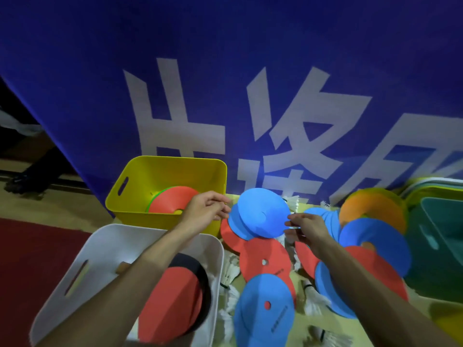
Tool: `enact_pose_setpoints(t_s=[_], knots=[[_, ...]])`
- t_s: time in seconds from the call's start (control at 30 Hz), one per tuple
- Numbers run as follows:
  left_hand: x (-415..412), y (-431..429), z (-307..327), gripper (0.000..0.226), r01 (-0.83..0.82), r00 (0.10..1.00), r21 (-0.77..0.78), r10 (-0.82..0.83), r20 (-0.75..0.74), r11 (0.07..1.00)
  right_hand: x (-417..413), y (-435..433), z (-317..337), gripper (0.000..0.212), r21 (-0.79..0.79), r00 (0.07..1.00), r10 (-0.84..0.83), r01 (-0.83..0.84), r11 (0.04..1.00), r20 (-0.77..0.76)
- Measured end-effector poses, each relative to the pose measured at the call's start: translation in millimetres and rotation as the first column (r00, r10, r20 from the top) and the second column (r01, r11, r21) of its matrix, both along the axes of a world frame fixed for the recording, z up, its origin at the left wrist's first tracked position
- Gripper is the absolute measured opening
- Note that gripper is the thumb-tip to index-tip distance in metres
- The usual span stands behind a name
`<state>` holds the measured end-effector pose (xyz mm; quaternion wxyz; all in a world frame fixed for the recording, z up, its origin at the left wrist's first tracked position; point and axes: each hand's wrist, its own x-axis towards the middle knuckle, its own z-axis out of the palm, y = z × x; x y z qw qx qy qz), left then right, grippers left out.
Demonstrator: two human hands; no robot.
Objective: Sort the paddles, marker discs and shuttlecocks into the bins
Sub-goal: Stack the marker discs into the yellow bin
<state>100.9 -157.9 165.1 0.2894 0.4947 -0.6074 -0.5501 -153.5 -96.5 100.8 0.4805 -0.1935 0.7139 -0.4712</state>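
Note:
My left hand (206,209) pinches the left rim of a blue marker disc (260,211), and my right hand (307,227) pinches its right rim, so the disc hangs tilted above the pile. Beneath it lie several red and blue marker discs (265,261), with an orange disc (363,206) at the right. White shuttlecocks (231,271) poke out between them. The yellow bin (140,209) at the back holds a red disc (172,201) over a green one. A red and black paddle (180,296) lies in the white bin (75,259) under my left forearm.
A teal bin (441,246) stands at the right edge, with stacked bins behind it. A blue banner (225,71) with large white characters hangs right behind the table. At the left there is red carpet (30,259) on the floor.

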Motion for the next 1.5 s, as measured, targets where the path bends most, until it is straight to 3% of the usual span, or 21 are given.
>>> enact_pose_setpoints(t_s=[0.23,0.33,0.57,0.87,1.17,1.37,1.5], knots=[[-36.8,19.7,-21.8,0.024,-0.089,0.996,0.08,0.09,-0.008,0.993,-37.8,7.1,-38.6,0.027,0.09,0.997,0.073,-0.072,0.993,-0.005],[-44.3,27.2,-30.6,0.025,-0.11,0.994,0.104,0.111,0.001,0.988,-40.8,3.1,-59.9,0.013,0.12,0.995,0.103,-0.103,0.987,0.01],[-54.1,40.6,-41.6,0.024,-0.158,0.987,0.168,0.157,0.014,0.973,-30.5,-25.3,-98.0,0.018,0.181,0.996,0.061,-0.071,0.981,0.062],[-54.2,54.6,-38.3,0.021,-0.223,0.974,0.176,0.212,0.076,0.959,-24.3,-47.2,-117.6,0.039,0.273,0.997,0.031,-0.012,0.962,-0.065],[-67.1,62.5,-51.5,0.021,-0.204,0.977,0.194,0.187,0.103,0.96,-60.7,-12.6,-114.0,0.026,0.178,0.974,-0.031,0.072,0.981,-0.223],[-92.9,72.7,-60.6,0.024,-0.109,0.989,0.179,0.088,0.118,0.978,-100.9,25.4,-105.1,0.032,0.083,0.981,-0.125,0.139,0.987,-0.151],[-125.2,80.0,-70.9,0.029,-0.06,0.995,0.284,0.033,0.098,0.957,-129.2,57.7,-91.5,0.032,0.026,0.953,-0.201,0.212,0.977,-0.226]])
